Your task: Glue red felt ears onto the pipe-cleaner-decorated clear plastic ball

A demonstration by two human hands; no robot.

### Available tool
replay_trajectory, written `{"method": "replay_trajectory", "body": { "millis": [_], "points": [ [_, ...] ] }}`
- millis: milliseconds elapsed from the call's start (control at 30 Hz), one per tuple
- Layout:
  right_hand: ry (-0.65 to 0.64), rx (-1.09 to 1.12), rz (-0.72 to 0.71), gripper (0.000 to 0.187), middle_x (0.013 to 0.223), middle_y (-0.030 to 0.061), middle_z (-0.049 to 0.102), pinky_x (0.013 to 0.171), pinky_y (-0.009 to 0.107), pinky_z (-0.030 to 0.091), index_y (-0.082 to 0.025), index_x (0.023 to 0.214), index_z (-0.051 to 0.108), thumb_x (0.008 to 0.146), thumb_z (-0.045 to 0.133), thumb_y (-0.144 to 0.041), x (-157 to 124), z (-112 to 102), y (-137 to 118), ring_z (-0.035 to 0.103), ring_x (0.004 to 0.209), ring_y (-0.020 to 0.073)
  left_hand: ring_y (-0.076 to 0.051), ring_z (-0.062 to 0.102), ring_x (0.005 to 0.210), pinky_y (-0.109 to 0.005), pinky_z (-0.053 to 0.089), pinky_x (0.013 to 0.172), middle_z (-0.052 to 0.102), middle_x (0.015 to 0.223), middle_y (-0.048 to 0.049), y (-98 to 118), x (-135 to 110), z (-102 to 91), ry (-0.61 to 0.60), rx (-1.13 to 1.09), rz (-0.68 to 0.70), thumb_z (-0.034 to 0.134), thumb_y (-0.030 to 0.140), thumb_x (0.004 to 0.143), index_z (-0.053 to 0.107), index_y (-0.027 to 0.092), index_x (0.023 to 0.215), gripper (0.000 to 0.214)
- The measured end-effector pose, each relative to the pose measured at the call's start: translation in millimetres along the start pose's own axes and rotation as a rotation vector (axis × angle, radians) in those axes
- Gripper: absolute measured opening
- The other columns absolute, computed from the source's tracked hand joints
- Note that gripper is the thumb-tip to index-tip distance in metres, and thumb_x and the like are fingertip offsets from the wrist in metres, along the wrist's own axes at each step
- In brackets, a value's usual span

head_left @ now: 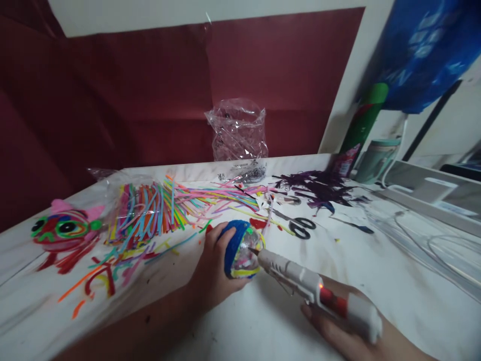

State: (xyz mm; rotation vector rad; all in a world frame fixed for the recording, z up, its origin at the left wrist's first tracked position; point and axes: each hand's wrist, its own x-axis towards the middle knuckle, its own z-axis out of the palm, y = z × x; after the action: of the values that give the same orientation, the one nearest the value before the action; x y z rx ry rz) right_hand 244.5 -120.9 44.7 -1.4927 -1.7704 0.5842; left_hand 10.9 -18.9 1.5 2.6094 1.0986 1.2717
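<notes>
My left hand (214, 260) is wrapped round a clear plastic ball (244, 253) partly covered in blue, with yellow and green strips along its edge. In my right hand (338, 321) is a white and red hot glue gun (293, 276), a small orange light glowing on its side. The gun's nozzle points left and meets the ball's bare clear face, or hovers just in front of it; I cannot tell which. Beyond the ball lies a pair of black-handled scissors (300, 225).
Many coloured pipe cleaners (150, 210) spread from a plastic bag across the left. A pink pipe-cleaner figure (69, 230) stands far left. Dark purple shreds (319, 185) lie back right, near a green cup (376, 160). A clear bag (240, 135) stands at the back; a cable (432, 240) crosses the right.
</notes>
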Motion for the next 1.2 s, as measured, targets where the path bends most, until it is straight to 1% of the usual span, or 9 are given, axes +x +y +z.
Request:
{"method": "replay_trajectory", "body": {
  "millis": [133, 300, 500, 667, 833, 933, 1033, 1100, 1200],
  "points": [
    [0.040, 0.009, -0.012, 0.029, 0.080, 0.0087, 0.074, 0.065, 0.028, 0.058, -0.019, 0.087, 0.069, 0.076, 0.060, -0.043, -3, 4, 10, 0.069, 0.070, 0.0228, -0.034, 0.036, 0.127, -0.050, 0.036, 0.104, 0.033, 0.134, -0.0168, 0, 1, -0.3, 0.003, 0.002, 0.006, 0.079, 0.023, 0.057, 0.025, 0.021, 0.134, 0.094],
    [0.060, 0.043, 0.002, 0.030, 0.072, 0.0072, 0.072, 0.060, 0.025, 0.058, -0.018, 0.082, 0.070, 0.074, 0.061, -0.045, -2, 9, 8, 0.067, 0.065, 0.0211, -0.035, 0.036, 0.127, -0.051, 0.036, 0.103, 0.033, 0.134, -0.0170, 1, 1, -0.5, 0.003, 0.016, 0.016, 0.079, 0.021, 0.056, 0.024, 0.022, 0.134, 0.095],
    [0.054, 0.032, -0.020, 0.019, 0.062, 0.0030, 0.068, 0.058, 0.023, 0.057, -0.022, 0.066, 0.062, 0.074, 0.057, -0.038, 3, 8, -3, 0.066, 0.058, 0.0183, -0.035, 0.035, 0.127, -0.052, 0.035, 0.104, 0.032, 0.134, -0.0168, 0, 0, -0.3, -0.007, 0.042, 0.017, 0.079, 0.022, 0.057, 0.023, 0.023, 0.135, 0.096],
    [0.134, 0.004, -0.029, 0.015, 0.077, 0.0056, 0.074, 0.055, 0.023, 0.056, -0.023, 0.069, 0.065, 0.070, 0.059, -0.037, 1, 8, -2, 0.070, 0.069, 0.0215, -0.035, 0.035, 0.127, -0.052, 0.035, 0.104, 0.031, 0.134, -0.0167, -2, 0, 0.0, -0.003, 0.062, 0.043, 0.078, 0.022, 0.059, 0.023, 0.023, 0.135, 0.094],
    [0.079, 0.022, -0.043, 0.016, 0.063, 0.0023, 0.069, 0.052, 0.021, 0.054, -0.022, 0.068, 0.063, 0.075, 0.055, -0.034, 3, 8, -4, 0.065, 0.055, 0.0167, -0.035, 0.035, 0.126, -0.052, 0.035, 0.104, 0.032, 0.134, -0.0171, -1, 0, -0.3, 0.000, 0.065, 0.048, 0.078, 0.022, 0.058, 0.024, 0.022, 0.134, 0.093],
    [0.098, -0.009, -0.095, 0.016, 0.060, 0.0021, 0.068, 0.053, 0.023, 0.055, -0.023, 0.062, 0.061, 0.074, 0.056, -0.032, 5, 7, -10, 0.065, 0.055, 0.0178, -0.035, 0.035, 0.126, -0.053, 0.035, 0.103, 0.031, 0.134, -0.0171, -1, 0, -0.5, -0.003, 0.064, 0.042, 0.078, 0.022, 0.059, 0.023, 0.023, 0.134, 0.093],
    [0.052, -0.019, -0.142, 0.019, 0.058, 0.0022, 0.067, 0.054, 0.024, 0.055, -0.024, 0.058, 0.060, 0.075, 0.055, -0.031, 7, 7, -11, 0.065, 0.054, 0.0178, -0.035, 0.035, 0.127, -0.053, 0.035, 0.103, 0.032, 0.134, -0.0169, -1, 1, -0.6, -0.003, 0.056, 0.034, 0.077, 0.023, 0.060, 0.023, 0.023, 0.134, 0.092],
    [0.020, -0.015, -0.122, 0.020, 0.059, 0.0030, 0.067, 0.052, 0.024, 0.055, -0.023, 0.062, 0.063, 0.076, 0.055, -0.034, 8, 7, -5, 0.065, 0.054, 0.0181, -0.035, 0.035, 0.127, -0.053, 0.035, 0.104, 0.032, 0.134, -0.0167, -2, 0, -0.5, -0.003, 0.048, 0.029, 0.078, 0.023, 0.060, 0.023, 0.023, 0.134, 0.092],
    [0.041, 0.002, -0.059, 0.024, 0.065, 0.0051, 0.070, 0.055, 0.025, 0.057, -0.019, 0.073, 0.068, 0.076, 0.058, -0.041, 4, 10, 10, 0.067, 0.059, 0.0196, -0.035, 0.035, 0.127, -0.053, 0.034, 0.104, 0.032, 0.135, -0.0165, -2, 0, -0.5, -0.004, 0.038, 0.026, 0.078, 0.022, 0.059, 0.024, 0.024, 0.134, 0.092]
  ]
}}
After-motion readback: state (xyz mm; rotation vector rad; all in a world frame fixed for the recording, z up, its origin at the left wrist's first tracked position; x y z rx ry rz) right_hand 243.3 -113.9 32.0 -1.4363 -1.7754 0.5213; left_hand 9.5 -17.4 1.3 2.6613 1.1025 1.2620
